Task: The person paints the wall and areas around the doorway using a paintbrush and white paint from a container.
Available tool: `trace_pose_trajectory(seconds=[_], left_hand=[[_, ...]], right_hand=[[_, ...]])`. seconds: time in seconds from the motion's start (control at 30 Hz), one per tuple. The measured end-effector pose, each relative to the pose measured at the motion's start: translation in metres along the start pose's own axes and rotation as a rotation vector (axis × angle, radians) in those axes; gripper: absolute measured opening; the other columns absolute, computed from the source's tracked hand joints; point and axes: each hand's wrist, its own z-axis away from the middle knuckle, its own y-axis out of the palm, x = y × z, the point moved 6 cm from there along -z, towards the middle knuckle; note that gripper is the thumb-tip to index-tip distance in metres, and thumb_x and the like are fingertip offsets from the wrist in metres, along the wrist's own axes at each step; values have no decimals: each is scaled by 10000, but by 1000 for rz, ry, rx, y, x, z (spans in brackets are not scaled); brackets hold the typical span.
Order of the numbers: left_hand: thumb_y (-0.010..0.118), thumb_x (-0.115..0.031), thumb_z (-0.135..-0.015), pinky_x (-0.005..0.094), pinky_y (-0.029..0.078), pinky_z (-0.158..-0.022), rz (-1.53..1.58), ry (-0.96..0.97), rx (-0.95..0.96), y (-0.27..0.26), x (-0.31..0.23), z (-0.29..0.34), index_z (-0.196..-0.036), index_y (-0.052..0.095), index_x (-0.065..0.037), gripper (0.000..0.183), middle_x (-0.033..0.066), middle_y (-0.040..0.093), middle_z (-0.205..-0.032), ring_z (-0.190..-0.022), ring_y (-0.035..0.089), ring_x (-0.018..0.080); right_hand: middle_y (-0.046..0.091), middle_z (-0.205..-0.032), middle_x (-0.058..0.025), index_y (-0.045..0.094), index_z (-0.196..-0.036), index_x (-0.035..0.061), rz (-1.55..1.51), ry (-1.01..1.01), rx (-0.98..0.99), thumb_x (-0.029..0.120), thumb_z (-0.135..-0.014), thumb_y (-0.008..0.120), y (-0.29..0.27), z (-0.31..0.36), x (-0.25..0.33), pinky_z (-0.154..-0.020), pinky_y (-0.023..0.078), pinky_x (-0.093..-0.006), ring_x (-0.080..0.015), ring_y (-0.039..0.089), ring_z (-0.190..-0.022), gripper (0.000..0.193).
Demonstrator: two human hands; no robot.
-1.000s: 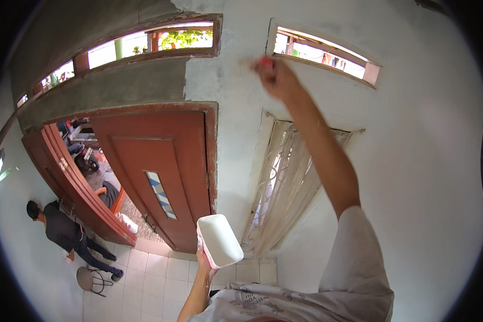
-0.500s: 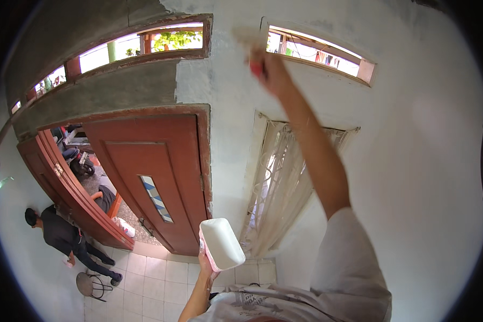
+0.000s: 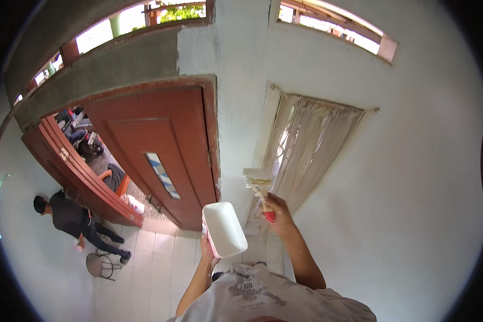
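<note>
My left hand (image 3: 207, 250) grips a rectangular plastic tub (image 3: 225, 229) by its side, holding it tilted in front of my shirt. The tub is pinkish outside and coated white within. To the right of it, my right hand (image 3: 278, 211) is closed round the handle of a wide paintbrush (image 3: 260, 185). The brush has a wooden handle with a red end, and its bristles are covered in white paint and point up. Brush and tub are apart. Behind them is the pale painted wall (image 3: 241, 102) between the door and the curtained window.
A red-brown double door (image 3: 150, 134) stands at the left, one leaf ajar. A person in dark clothes (image 3: 72, 217) is beside it, near a round stool (image 3: 95, 265). A curtained window (image 3: 316, 145) is at the right. Pale tiles (image 3: 155, 268) cover the floor.
My right hand has come down from high on the wall near the upper window, bringing the paintbrush close to the tub. The view has tilted lower. The tub stays in my left hand.
</note>
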Motion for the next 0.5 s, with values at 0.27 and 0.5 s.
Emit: trace_pose_trajectory(seconds=[0.27, 0.5], left_hand=[[421, -423, -1021, 442, 533, -959, -87, -238, 50, 8, 41, -23, -1368, 500, -50, 515, 116, 630, -1229, -1092, 640, 260], [427, -442, -1004, 449, 536, -958, -240, -466, 162, 32, 107, -56, -1379, 487, -43, 550, 132, 608, -1283, -1139, 621, 270]], right_hand=[[591, -811, -43, 548, -1183, 8, 267, -84, -87, 236, -1020, 526, -35, 107, 20, -546, 439, -238, -87, 533, -630, 281], [674, -774, -52, 603, -1151, -9, 618, -67, -338, 141, -977, 584, -77, 164, 38, -501, 370, -218, -40, 457, -564, 230]])
